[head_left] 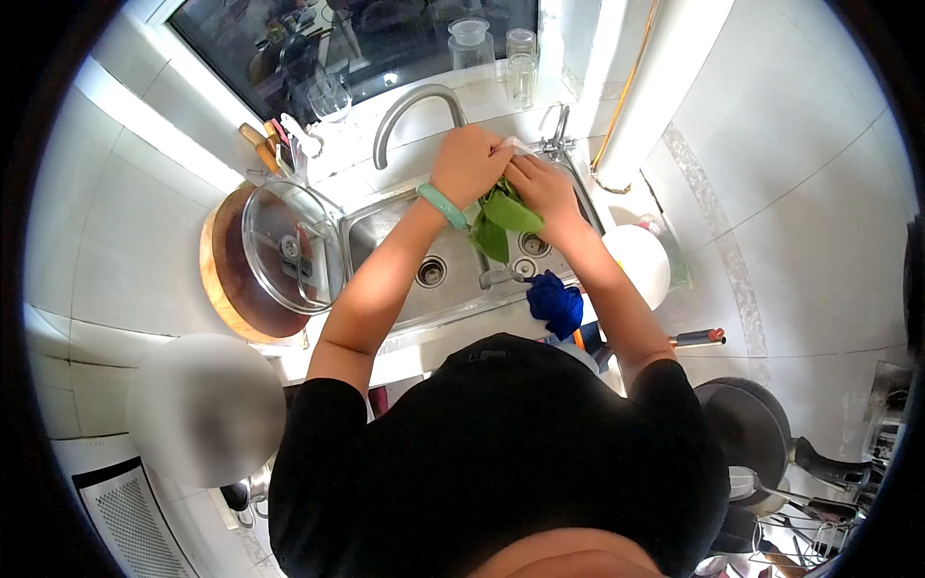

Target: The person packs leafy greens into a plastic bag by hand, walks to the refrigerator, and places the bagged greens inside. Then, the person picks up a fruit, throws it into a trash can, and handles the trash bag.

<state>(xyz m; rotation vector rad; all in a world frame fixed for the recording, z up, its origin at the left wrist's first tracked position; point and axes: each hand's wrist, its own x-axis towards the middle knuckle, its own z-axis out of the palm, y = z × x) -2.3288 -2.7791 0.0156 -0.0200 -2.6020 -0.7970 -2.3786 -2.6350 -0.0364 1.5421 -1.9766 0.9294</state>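
Observation:
My left hand (470, 166), with a green bangle (442, 205) at its wrist, is closed on the upper end of some leafy greens (499, 222). Against it, my right hand (544, 191) has its fingers bent round the same end, where a bit of whitish material (518, 146) shows. The broad leaves hang down between both hands, over the double sink (405, 299). A curved faucet (409, 96) rises just behind my left hand. The palms and whatever lies inside them are hidden.
A glass lid (289, 252) leans by a round wooden board (220, 270) on the left. A blue cloth (555, 304) lies at the sink's front edge, a white bowl (640, 265) to its right. Glass jars (471, 48) stand on the sill. Dark pans (742, 424) are at lower right.

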